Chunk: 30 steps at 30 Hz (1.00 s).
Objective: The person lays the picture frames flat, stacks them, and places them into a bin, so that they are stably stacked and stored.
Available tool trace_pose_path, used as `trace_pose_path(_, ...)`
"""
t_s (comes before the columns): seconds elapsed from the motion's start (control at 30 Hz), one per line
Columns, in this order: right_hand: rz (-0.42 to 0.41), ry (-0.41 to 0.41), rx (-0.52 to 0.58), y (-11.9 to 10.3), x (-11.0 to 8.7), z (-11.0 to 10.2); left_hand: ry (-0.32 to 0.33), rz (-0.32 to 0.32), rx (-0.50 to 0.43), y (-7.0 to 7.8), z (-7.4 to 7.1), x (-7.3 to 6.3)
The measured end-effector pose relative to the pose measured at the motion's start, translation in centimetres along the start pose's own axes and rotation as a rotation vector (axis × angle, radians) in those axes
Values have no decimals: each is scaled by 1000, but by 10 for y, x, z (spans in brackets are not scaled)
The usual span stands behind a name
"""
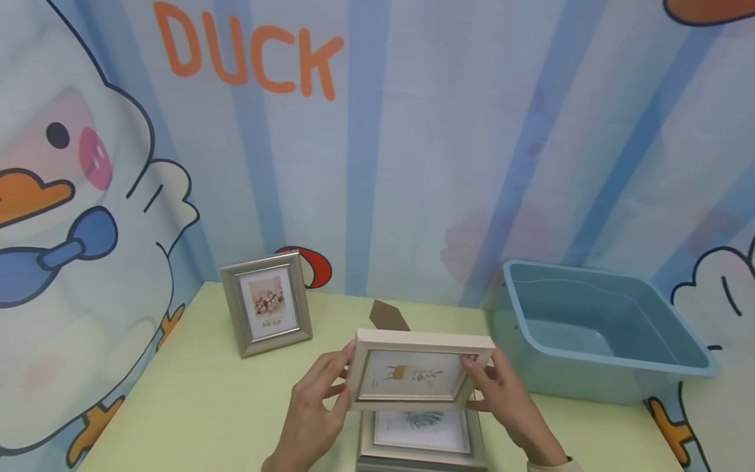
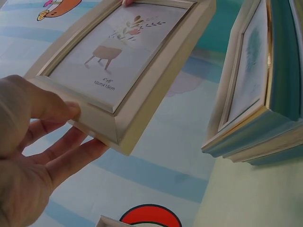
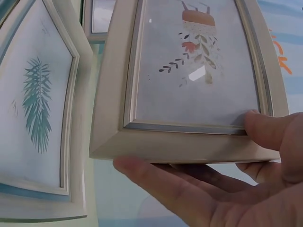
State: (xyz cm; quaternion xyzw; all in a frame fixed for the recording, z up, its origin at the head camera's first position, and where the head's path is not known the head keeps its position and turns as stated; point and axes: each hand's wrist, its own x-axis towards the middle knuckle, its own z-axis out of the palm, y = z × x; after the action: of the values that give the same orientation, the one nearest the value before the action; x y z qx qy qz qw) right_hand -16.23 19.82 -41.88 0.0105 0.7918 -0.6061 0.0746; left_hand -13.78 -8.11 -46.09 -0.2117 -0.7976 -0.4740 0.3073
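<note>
Both hands hold a cream picture frame (image 1: 421,337) sideways in the air, its print of a potted plant facing the person. My left hand (image 1: 315,400) grips the left end, thumb on the front and fingers behind, as the left wrist view shows. At the other end my right hand (image 1: 507,400) grips with its thumb (image 3: 267,130) over the front border and fingers underneath. Below the held frame lies a stack of frames; the top one is a silver-toned frame (image 1: 421,452) with a green leaf print, partly hidden by the held one.
A silver frame (image 1: 236,314) with a flower print stands at the back left of the pale yellow table (image 1: 177,400). To the right is a blue plastic bin (image 1: 590,367). A brown flap (image 1: 389,316) pokes out behind the held frame. A duck-printed curtain (image 1: 413,164) hangs behind.
</note>
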Motion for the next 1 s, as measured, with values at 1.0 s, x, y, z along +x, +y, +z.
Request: trace_pose_path(1.0,-518,312,-244,32,-37,28,-161,-143,-280,4,1,16)
